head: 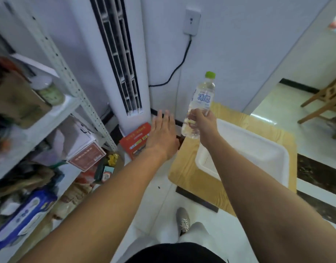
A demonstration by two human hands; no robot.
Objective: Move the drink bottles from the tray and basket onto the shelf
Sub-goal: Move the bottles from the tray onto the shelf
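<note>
Head view, one frame

- White tower air conditioner (121, 63) stands in the corner, its dark louvred vent running down the front
- White perforated-steel shelf (68, 76) on the left, crowded with blurred goods; a white carton with a red label (85, 156) on a lower level, print too small to read
- Pale wood-grain table (184, 168) on the right, carrying a white plastic tray (258, 149)
- Red box (135, 143) on the floor at the foot of the air conditioner; yellow and white Chinese print, not legible
- Clear water bottle (201, 99), lime-green cap up, tilted slightly; label shows blue characters 冰露. It is held in the air above the table's far left corner, beside the tray, well apart from the shelf
- Right hand (201, 120) grasps the bottle's lower half, fingers wrapped round it
- Left hand (163, 133) released, fingers straight and spread, palm down, hovering just left of the bottle and holding nothing
</note>
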